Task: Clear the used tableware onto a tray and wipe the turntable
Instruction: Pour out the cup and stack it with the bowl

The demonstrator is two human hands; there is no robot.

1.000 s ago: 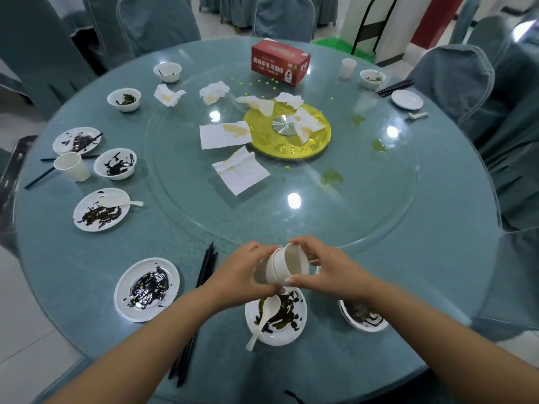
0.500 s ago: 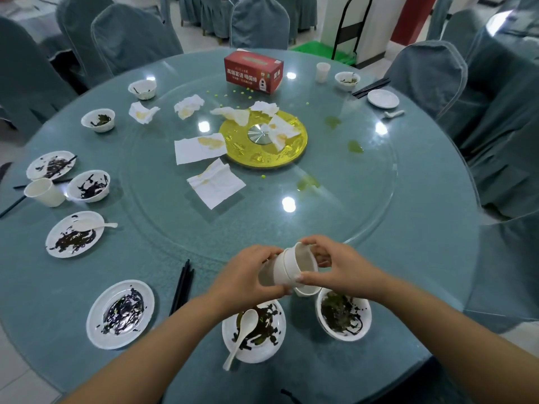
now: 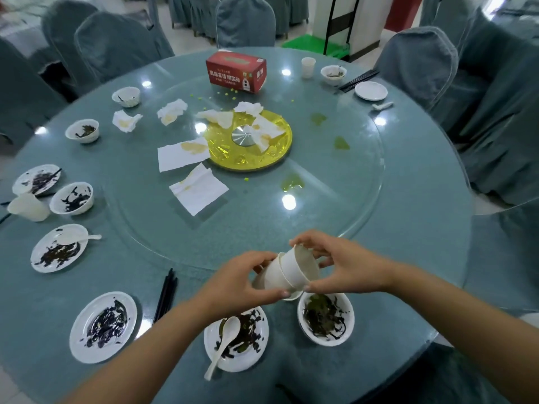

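Both hands hold a stack of white paper cups point(image 3: 287, 272), tipped on its side with the mouth facing right, above the table's near edge. My left hand point(image 3: 242, 279) grips the stack's base end. My right hand point(image 3: 344, 266) pinches the rim. Just below stand a dirty white bowl point(image 3: 326, 321) and a small dirty plate point(image 3: 236, 339) with a white spoon point(image 3: 223, 342) on it. The glass turntable point(image 3: 335, 199) carries stained napkins point(image 3: 198, 189), green spills point(image 3: 292, 182) and a yellow centre disc point(image 3: 248, 158).
More dirty plates point(image 3: 102, 326) and bowls point(image 3: 72, 198) ring the left side, with a paper cup point(image 3: 27, 207) and black chopsticks point(image 3: 166, 293). A red tissue box point(image 3: 236, 72) stands at the back. Far right hold a cup point(image 3: 308, 67), bowl point(image 3: 333, 74) and saucer point(image 3: 371, 90). Covered chairs point(image 3: 420, 62) surround the table.
The view has shifted left and down, bringing the dirty bowl fully into sight. Both hands keep holding the tilted cup stack, which has moved slightly right relative to the plate.
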